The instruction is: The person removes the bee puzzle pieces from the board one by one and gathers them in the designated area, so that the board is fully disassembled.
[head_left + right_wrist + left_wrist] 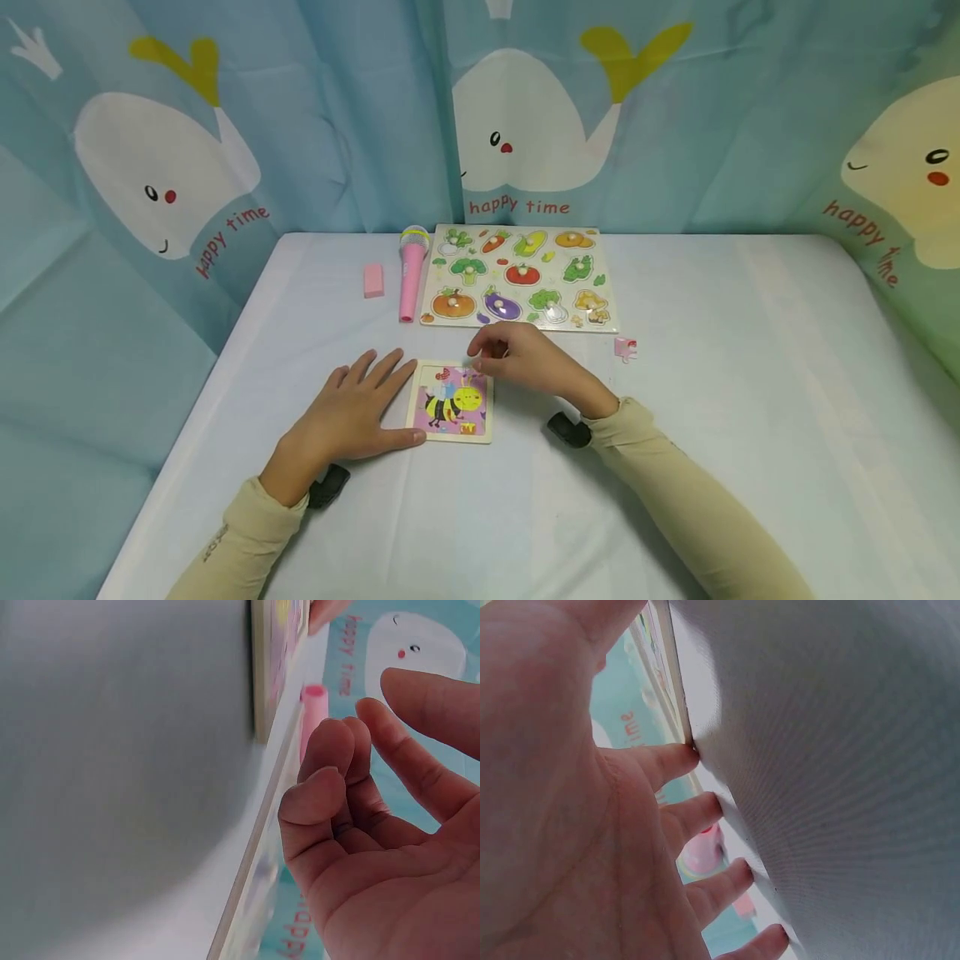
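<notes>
Squarish bee puzzle [450, 404] between hands: left hand [351, 415] spread, touching its 9 o'clock edge, gripping nothing; right hand [527, 358] half-curled at 1 o'clock, seemingly empty.

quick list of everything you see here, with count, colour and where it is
bee puzzle: 1, pink with a yellow-black bee in a pale frame, between the hands
loose puzzle piece: 1, mostly pink, near the vegetable board's front right corner
vegetable board: 1, whitish with multicoloured vegetables, far side of the table
toy microphone: 1, pink, just left of that board
block: 1, pink, left of the microphone
table: 1, white, under everything
curtain: at least 1, mostly light blue with whales, around the table
wrist cameras: 2, black, one per wrist
sleeves: 2, beige, both forearms
left hand: 1, bare, at the puzzle's left edge
right hand: 1, bare, by the puzzle's far right corner
</notes>
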Demonstrator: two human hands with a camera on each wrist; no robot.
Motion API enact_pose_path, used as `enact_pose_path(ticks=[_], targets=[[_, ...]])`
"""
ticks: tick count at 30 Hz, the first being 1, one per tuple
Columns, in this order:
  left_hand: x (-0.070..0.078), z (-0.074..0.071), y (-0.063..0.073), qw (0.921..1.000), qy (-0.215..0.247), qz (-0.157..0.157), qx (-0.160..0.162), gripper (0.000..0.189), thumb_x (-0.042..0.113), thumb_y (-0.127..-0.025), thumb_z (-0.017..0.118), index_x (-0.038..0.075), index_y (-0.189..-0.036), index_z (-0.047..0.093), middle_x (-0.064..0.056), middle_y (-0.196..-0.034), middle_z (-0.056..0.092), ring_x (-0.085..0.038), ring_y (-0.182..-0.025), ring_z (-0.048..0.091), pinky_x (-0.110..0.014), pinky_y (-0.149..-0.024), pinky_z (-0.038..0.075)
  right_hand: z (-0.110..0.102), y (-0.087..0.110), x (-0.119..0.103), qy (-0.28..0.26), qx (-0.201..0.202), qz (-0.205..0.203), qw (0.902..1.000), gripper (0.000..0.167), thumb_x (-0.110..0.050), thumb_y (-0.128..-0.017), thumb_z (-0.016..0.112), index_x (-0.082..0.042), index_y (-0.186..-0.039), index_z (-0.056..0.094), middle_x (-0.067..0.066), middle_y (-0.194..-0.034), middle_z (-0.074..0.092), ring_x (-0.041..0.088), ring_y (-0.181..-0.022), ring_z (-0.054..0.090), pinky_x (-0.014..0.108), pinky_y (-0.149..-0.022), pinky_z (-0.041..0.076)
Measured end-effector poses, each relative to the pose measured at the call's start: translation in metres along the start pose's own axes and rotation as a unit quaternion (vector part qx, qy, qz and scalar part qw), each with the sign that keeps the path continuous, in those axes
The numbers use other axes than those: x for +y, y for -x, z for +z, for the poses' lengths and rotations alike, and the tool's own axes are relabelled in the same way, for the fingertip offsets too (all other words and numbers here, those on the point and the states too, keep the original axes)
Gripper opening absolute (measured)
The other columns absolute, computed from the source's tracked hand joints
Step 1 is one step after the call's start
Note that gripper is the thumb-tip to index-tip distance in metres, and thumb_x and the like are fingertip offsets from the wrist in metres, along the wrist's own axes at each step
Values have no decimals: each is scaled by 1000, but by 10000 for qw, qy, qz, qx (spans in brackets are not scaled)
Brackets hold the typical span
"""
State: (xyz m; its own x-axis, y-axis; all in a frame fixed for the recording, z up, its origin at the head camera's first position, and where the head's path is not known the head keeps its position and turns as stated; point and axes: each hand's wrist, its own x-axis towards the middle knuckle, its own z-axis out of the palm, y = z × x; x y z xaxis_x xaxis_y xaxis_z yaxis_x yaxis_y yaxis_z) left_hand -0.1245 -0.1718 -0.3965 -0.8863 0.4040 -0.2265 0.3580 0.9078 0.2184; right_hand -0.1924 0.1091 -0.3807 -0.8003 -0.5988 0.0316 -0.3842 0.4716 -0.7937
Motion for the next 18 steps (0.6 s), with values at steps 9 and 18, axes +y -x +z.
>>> enact_pose_path(ticks=[9, 18], targets=[[-2, 1, -1, 10000, -33, 42, 36, 102, 71, -91, 71, 13, -168, 36, -16, -174, 29, -48, -157, 23, -72, -118, 26, 20, -17, -5, 169, -634, -216, 9976, 12, -2, -97, 73, -3, -109, 77, 0, -85, 62, 16, -81, 55, 29, -73, 48], [-2, 1, 0, 9999, -25, 104, 89, 101, 71, -92, 70, 13, -168, 37, -16, -173, 31, -48, -157, 24, -72, -118, 27, 27, -27, -8, 787, -948, -282, 9920, 19, 2, -93, 73, -4, -110, 77, 4, -91, 57, 17, -87, 51, 29, -75, 45]])
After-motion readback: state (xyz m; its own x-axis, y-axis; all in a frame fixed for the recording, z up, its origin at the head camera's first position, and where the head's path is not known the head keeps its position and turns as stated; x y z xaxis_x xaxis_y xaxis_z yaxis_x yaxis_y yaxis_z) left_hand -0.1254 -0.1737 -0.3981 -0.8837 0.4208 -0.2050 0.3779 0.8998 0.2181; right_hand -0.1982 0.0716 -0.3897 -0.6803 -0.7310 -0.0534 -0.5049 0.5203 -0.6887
